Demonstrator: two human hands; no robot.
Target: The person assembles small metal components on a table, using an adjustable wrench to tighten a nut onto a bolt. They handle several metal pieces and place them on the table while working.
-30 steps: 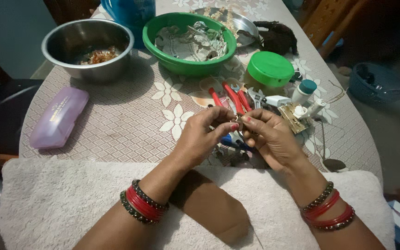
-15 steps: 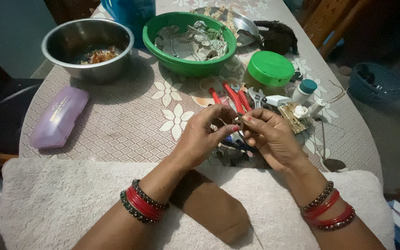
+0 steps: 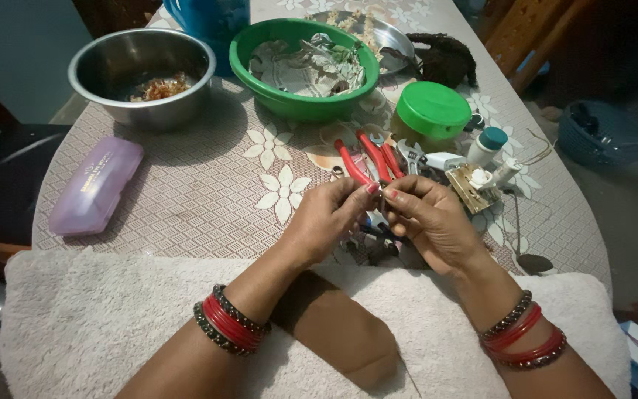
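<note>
Seen from the head camera, both hands met over the counter (image 3: 208, 192), fingertips pinched together. The left hand (image 3: 326, 218) and the right hand (image 3: 431, 222) each had a closed grip on a tiny part (image 3: 379, 193) between them — too small to tell what it was. It sat just above the pile of tools, near the red pliers (image 3: 367, 159). Beyond lay a green lid (image 3: 433, 109), a green bowl (image 3: 260, 89) of scraps and a steel bowl (image 3: 90, 70). A purple case (image 3: 96, 185) lay well to the left — apart from the rest. A towel (image 3: 90, 325) lay under both forearms.
</note>
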